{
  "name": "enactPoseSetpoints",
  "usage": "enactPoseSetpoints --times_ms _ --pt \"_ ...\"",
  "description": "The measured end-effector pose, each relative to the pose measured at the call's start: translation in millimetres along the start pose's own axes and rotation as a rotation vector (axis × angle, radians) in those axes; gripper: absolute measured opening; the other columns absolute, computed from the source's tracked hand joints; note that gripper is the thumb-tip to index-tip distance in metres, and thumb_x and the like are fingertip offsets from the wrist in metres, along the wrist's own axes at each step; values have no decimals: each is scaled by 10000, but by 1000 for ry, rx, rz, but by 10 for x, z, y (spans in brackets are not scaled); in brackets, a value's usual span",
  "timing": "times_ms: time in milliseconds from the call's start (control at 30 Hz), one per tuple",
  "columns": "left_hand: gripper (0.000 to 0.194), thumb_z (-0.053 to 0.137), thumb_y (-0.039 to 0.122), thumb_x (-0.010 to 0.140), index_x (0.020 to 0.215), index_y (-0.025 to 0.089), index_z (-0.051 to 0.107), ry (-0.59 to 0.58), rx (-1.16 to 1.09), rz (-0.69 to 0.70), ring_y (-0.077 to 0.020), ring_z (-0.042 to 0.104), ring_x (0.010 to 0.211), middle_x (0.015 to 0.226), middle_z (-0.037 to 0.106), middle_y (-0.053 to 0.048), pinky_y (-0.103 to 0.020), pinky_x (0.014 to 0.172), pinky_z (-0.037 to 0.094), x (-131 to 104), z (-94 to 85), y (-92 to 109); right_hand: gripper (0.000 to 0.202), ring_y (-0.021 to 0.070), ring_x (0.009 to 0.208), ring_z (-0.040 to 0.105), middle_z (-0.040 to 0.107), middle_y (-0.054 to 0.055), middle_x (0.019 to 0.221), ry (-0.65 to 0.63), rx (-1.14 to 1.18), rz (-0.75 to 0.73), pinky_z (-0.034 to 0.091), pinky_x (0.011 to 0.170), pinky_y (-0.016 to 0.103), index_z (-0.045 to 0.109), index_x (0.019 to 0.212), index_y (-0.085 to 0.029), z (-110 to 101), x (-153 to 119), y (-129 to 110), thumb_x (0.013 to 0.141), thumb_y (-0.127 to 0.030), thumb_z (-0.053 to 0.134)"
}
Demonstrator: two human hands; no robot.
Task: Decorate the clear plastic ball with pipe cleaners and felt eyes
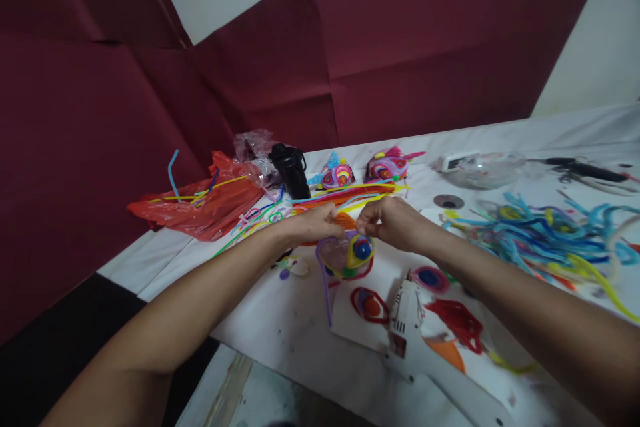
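A half-covered fish-like craft (pixel 335 253) with a clear body and a blue and yellow eye sits on the white-covered table. My left hand (pixel 317 223) is closed at its top left edge, fingertips against a purple pipe cleaner (pixel 328 297) that borders the body and hangs down its left side. On the top right, my right hand (pixel 395 223) pinches the same purple strand, close above the eye. An orange ridged piece (pixel 345 221) shows between the hands. The fingertips are partly hidden.
A white glue gun (pixel 407 327) lies in front, near a red and orange eye piece (pixel 371 305). Blue pipe cleaners (pixel 540 230) are heaped at right. Behind are two finished fish (pixel 336 173), a black bottle (pixel 291 170) and a red plastic bag (pixel 215 203).
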State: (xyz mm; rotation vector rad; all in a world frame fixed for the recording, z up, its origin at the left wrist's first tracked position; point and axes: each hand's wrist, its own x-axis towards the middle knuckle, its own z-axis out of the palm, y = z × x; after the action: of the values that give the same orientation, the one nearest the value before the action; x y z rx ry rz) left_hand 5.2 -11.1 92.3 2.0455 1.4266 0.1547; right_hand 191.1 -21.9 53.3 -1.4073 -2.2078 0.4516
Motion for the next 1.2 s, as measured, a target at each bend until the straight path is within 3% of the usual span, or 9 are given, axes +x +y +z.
enactPoseSetpoints --times_ms 267,500,767,1033,1200 --pt "197 609 316 773 815 215 445 22 -51 -3 -112 408 644 722 427 56 -239 535 297 -48 56 9 154 174 687 693 763 15 700 -20 21 16 466 639 259 744 688 -206 -24 8 -9 736 -102 640" --pt "320 655 385 727 944 194 517 97 27 9 -175 548 863 917 585 -17 -235 612 393 31 156 -48 144 153 626 639 719 -3 623 -30 91 37 466 619 265 728 648 -204 -25 60 0 662 -81 654" --pt "355 671 391 668 894 200 473 139 20 -45 -189 539 881 951 580 -32 -245 590 370 52 196 -62 71 127 624 638 730 1 675 -86 312 71 525 628 248 693 682 -171 -27 54 108 660 -119 650" --pt "301 636 376 707 864 211 438 146 29 -45 -166 516 836 888 546 -3 -232 598 372 -7 175 -60 72 145 653 657 730 9 700 -48 344 43 529 660 271 682 718 -183 -62 -86 139 708 -182 611" --pt "320 654 388 698 849 217 429 165 16 -43 -158 516 803 857 546 8 -231 590 363 -31 181 -76 91 170 662 643 720 0 694 23 202 36 458 616 281 701 715 -232 -187 -382 153 749 -271 625"
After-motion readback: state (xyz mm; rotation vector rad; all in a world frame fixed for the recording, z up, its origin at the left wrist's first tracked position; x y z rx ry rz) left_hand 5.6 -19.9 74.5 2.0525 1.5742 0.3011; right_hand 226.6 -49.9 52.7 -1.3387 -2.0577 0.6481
